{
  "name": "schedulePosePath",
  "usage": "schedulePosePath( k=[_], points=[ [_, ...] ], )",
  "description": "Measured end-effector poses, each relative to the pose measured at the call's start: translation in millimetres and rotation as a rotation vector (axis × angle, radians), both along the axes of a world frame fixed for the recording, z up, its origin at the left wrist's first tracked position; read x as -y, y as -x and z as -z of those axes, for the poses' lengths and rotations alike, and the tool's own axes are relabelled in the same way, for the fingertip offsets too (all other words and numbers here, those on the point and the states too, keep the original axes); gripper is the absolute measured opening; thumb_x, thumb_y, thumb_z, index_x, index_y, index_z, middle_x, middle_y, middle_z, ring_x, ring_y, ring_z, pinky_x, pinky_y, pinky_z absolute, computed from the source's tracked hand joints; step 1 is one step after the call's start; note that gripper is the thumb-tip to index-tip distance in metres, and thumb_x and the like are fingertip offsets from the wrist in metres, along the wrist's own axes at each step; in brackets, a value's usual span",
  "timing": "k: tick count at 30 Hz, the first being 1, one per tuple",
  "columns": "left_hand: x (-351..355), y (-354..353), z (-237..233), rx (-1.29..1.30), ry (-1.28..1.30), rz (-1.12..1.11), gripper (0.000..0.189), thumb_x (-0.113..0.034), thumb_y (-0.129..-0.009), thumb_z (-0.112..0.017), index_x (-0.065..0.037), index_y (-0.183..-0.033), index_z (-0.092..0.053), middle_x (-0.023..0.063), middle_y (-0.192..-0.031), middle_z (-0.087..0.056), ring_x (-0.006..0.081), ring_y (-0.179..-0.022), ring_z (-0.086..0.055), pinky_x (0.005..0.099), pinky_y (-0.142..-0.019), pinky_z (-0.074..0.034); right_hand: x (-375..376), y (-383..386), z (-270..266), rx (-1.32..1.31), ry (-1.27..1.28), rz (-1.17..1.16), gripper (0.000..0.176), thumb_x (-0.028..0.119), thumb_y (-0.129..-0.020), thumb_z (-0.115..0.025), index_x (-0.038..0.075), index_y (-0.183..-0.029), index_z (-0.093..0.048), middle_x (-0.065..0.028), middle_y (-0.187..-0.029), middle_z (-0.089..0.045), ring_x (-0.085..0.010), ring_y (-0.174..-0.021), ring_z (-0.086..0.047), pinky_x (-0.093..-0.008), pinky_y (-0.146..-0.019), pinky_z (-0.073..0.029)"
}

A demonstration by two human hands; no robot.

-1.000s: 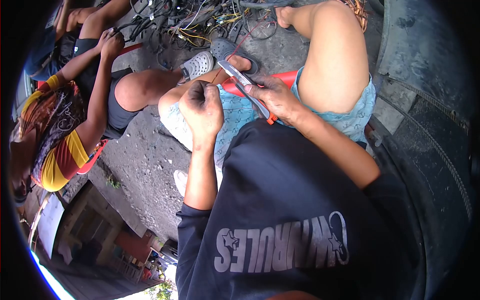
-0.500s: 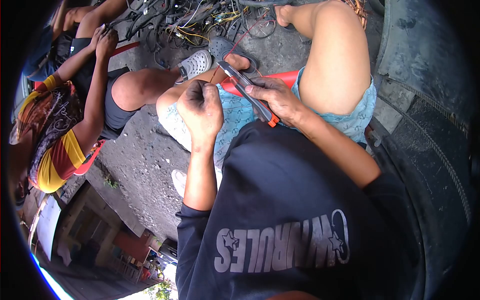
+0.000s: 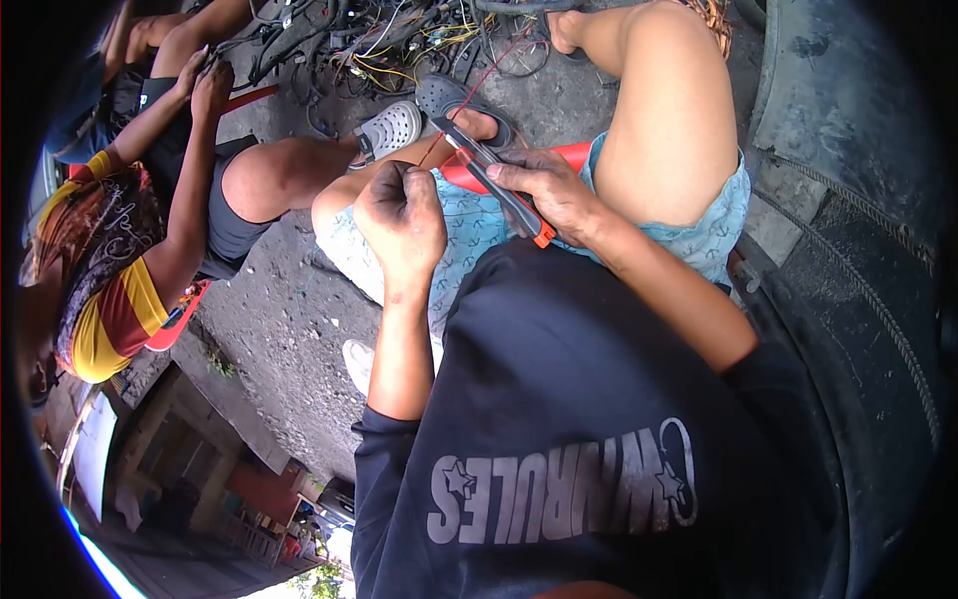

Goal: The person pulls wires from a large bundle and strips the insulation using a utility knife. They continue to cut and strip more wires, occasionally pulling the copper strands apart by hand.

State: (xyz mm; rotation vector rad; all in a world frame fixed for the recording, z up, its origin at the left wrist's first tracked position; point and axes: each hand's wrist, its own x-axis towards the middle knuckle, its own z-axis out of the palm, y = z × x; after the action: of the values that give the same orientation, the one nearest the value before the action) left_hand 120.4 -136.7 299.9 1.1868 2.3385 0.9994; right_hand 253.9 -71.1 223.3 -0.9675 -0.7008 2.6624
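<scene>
My left hand [image 3: 401, 218] is closed in a fist, its thumb and fingers pinched on a thin red wire [image 3: 486, 76]. This wire runs away from me, past the knife, toward a tangled heap of wires [image 3: 399, 45] on the ground. In my right hand [image 3: 551, 192] is a utility knife [image 3: 481, 162] with a dark body and an orange end, the thumb pressed along its side. The knife tip points up and left, close by the wire just beyond my left fist. Both hands are above my lap, over light blue shorts [image 3: 467, 222].
A co-worker [image 3: 125, 255] sits on the left, hands together, a grey clog [image 3: 391, 130] on one foot. A red plastic piece [image 3: 571, 157] shows between my legs. Large dark rubber-like sheets [image 3: 848, 110] stand at the right. Gravelly ground [image 3: 284, 339] lies between us.
The red wire near my left fist has shifted slightly against the knife. My right hand and the knife have moved a little left; my left hand is nearly still.
</scene>
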Motion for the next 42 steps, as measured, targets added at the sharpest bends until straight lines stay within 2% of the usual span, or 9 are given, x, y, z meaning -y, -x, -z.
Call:
schedulePosePath(
  k=[7,10,13,15,19,21,34,40,42],
  points=[
    [-3,-2,-4,-0.027,0.021,-0.025,0.017,-0.002,-0.081,-0.049,0.005,-0.066,-0.054,-0.0012,-0.055,-0.049,0.0033,-0.053,-0.04,0.0214,-0.046,-0.034,-1,-6,-2,-0.005,0.017,-0.087,0.025,0.019,-0.085,-0.061,0.0,-0.1,-0.066,-0.0024,-0.082,-0.062,-0.0071,-0.071,-0.055,-0.0211,-0.062,-0.044],
    [-1,2,-2,-0.01,0.018,-0.021,0.017,-0.002,-0.081,-0.049,0.005,-0.066,-0.053,-0.0013,-0.056,-0.049,0.0033,-0.053,-0.04,0.0214,-0.046,-0.034,-1,-3,-8,-0.003,-0.016,-0.045,0.026,0.022,-0.085,-0.058,0.0,-0.1,-0.061,-0.0017,-0.06,-0.053,-0.009,-0.045,-0.05,-0.0221,-0.04,-0.037],
    [-3,0,-6,-0.035,0.04,-0.025,0.017,-0.002,-0.081,-0.049,0.005,-0.065,-0.053,-0.0012,-0.055,-0.049,0.0034,-0.053,-0.039,0.0214,-0.046,-0.034,-3,0,-4,-0.01,-0.033,-0.002,0.026,0.022,-0.085,-0.058,0.0,-0.099,-0.062,-0.0009,-0.06,-0.053,-0.0073,-0.048,-0.049,-0.021,-0.043,-0.037],
    [-2,2,-2,-0.026,0.019,-0.01,0.018,-0.002,-0.081,-0.049,0.005,-0.065,-0.052,-0.0013,-0.055,-0.048,0.0034,-0.053,-0.039,0.0214,-0.046,-0.034,-3,3,7,0.018,-0.045,-0.046,0.026,0.018,-0.084,-0.059,-0.001,-0.102,-0.065,-0.004,-0.084,-0.063,-0.0086,-0.076,-0.057,-0.0223,-0.067,-0.045],
    [-1,2,-3,0.031,0.006,-0.024,0.018,-0.002,-0.081,-0.049,0.004,-0.064,-0.051,-0.0015,-0.055,-0.048,0.0032,-0.054,-0.039,0.021,-0.046,-0.034,-5,0,3,0.01,-0.124,-0.072,0.026,0.019,-0.084,-0.06,0.0,-0.101,-0.065,-0.004,-0.084,-0.063,-0.0082,-0.076,-0.056,-0.0226,-0.066,-0.045],
    [-1,2,-4,-0.006,0.013,-0.012,0.018,-0.002,-0.081,-0.049,0.004,-0.064,-0.051,-0.0017,-0.056,-0.048,0.0032,-0.054,-0.039,0.0208,-0.046,-0.034,-5,-1,0,-0.007,-0.169,-0.071,0.029,0.023,-0.084,-0.059,0.0,-0.101,-0.063,0.0008,-0.07,-0.055,-0.0056,-0.057,-0.049,-0.0199,-0.05,-0.037],
    [1,4,1,0.004,-0.024,0.011,0.017,-0.001,-0.081,-0.049,0.005,-0.065,-0.052,-0.002,-0.057,-0.049,0.0031,-0.054,-0.04,0.0204,-0.047,-0.034,-1,-4,-1,-0.002,-0.193,-0.057,0.029,0.025,-0.085,-0.058,0.001,-0.098,-0.063,0.0006,-0.064,-0.053,-0.0054,-0.052,-0.046,-0.0205,-0.047,-0.036],
    [2,0,0,0.035,0.014,-0.031,0.018,-0.001,-0.081,-0.049,0.004,-0.064,-0.051,-0.0018,-0.056,-0.049,0.0035,-0.054,-0.039,0.0209,-0.047,-0.035,-3,1,8,0.009,-0.329,-0.094,0.031,0.028,-0.085,-0.059,0.0,-0.1,-0.063,0.0002,-0.071,-0.056,-0.0056,-0.062,-0.05,-0.0209,-0.053,-0.039],
    [1,2,1,0.029,-0.009,-0.013,0.018,-0.001,-0.081,-0.049,0.004,-0.064,-0.051,-0.0018,-0.056,-0.048,0.0035,-0.054,-0.039,0.021,-0.047,-0.035,0,0,8,-0.015,-0.35,-0.072,0.03,0.026,-0.086,-0.058,-0.001,-0.099,-0.065,-0.0026,-0.079,-0.062,-0.0081,-0.074,-0.053,-0.0237,-0.068,-0.044]
  ],
)
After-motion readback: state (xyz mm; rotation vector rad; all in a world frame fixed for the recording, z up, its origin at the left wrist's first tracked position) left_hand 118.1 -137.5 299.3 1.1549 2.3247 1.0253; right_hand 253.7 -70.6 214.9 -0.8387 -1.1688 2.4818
